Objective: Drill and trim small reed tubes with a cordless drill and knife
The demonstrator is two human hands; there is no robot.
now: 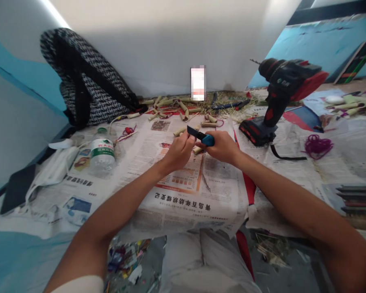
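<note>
My right hand (222, 146) is closed around a utility knife (201, 135) with a blue handle; its dark blade points up and to the left. My left hand (179, 153) is closed in a pinch right beside the blade. A short piece of bamboo (197, 150) shows between the two hands, and both hands touch it. Both hands hover over a newspaper-covered table (186, 191). Several cut bamboo pieces (183, 106) lie scattered behind the hands.
A red and black cordless drill (280, 97) stands at the right. A plastic water bottle (102, 154) lies at the left, near a face mask (53, 167) and a dark phone (16, 188). A patterned bag (85, 77) leans on the wall. Purple string (316, 145) lies right.
</note>
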